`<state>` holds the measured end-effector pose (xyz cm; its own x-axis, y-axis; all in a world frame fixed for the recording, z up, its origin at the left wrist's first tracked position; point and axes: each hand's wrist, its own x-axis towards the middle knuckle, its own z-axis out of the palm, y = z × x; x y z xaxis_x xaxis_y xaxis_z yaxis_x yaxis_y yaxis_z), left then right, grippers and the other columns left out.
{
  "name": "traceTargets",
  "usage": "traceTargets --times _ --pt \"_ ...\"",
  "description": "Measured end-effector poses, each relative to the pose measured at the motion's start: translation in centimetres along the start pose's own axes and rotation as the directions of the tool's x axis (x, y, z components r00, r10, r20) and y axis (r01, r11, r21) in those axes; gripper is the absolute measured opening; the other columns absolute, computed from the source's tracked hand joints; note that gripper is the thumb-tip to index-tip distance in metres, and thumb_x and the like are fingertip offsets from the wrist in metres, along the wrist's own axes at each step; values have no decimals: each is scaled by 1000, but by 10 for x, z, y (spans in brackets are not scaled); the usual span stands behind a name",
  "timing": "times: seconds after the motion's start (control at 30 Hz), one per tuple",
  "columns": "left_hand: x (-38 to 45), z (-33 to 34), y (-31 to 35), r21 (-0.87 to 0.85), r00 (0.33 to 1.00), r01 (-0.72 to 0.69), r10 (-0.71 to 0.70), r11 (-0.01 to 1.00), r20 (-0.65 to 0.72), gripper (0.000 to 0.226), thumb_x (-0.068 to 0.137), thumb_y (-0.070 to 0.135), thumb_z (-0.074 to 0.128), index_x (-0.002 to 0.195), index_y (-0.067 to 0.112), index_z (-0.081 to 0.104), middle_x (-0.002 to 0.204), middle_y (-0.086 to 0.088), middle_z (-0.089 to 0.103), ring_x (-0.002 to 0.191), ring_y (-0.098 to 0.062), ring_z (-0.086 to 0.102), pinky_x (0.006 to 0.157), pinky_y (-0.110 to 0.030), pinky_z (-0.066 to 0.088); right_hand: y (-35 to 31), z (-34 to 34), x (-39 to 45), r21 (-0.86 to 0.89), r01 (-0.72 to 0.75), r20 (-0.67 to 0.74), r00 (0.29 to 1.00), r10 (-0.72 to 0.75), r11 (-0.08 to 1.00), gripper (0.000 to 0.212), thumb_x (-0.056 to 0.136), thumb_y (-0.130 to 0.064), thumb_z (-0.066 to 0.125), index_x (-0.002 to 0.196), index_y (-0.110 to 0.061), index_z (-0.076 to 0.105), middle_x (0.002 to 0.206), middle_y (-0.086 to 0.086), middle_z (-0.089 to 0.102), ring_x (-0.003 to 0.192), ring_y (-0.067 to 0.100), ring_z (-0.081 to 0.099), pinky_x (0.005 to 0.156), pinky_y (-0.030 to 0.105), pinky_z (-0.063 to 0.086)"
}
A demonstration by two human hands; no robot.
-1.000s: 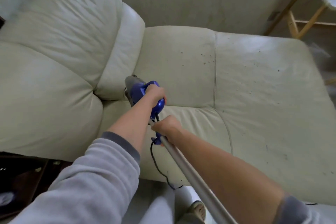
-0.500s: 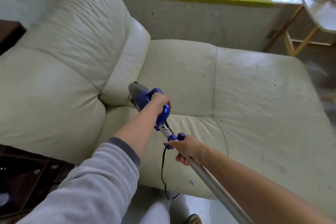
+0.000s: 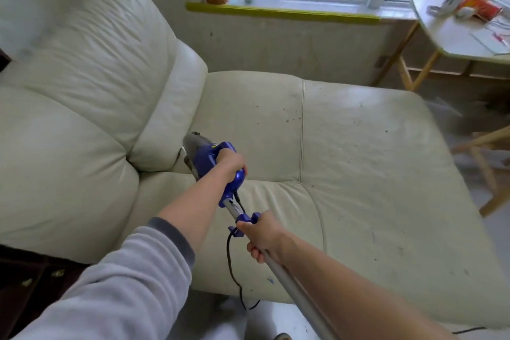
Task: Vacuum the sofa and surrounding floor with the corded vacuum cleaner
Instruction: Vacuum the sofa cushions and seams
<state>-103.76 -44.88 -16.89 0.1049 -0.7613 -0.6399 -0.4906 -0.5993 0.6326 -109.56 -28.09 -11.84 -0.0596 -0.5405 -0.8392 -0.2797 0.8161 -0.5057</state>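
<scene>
We gripped the vacuum cleaner (image 3: 211, 156) over the cream sofa (image 3: 345, 174), its blue-and-grey body pointed at the cushion crease. Our left hand (image 3: 229, 160) curled round the blue handle; our right hand (image 3: 263, 237) clasped the silver tube (image 3: 298, 292). A black cord (image 3: 231, 265) dangled below. Dark crumbs (image 3: 292, 116) dotted the seat.

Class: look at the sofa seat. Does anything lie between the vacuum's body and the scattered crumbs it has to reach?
Nothing visible does. The vacuum, gripped by the left hand and right hand, sits by the cushion crease; bare seat separates it from the crumbs.
</scene>
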Motion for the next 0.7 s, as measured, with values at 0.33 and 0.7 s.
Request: traceTargets --times 0.33,0.7 --pt "105 -56 24 -115 999 -27 31 993 28 40 96 1 38 57 5 43 30 -1 47 52 -25 46 76 -32 43 -90 21 72 91 16 -5 1000 -16 996 53 98 -20 52 137 -6 20 67 10 46 38 14 39 31 18 33" --pt "138 -46 39 73 996 -41 35 997 79 75 91 0 43 17 14 47 77 -19 61 82 -35 60 90 -39 51 -106 7 91 156 -40 -10 999 43 987 35 97 -22 54 119 -12 29 65 10 46 44 13 37 39 22 31"
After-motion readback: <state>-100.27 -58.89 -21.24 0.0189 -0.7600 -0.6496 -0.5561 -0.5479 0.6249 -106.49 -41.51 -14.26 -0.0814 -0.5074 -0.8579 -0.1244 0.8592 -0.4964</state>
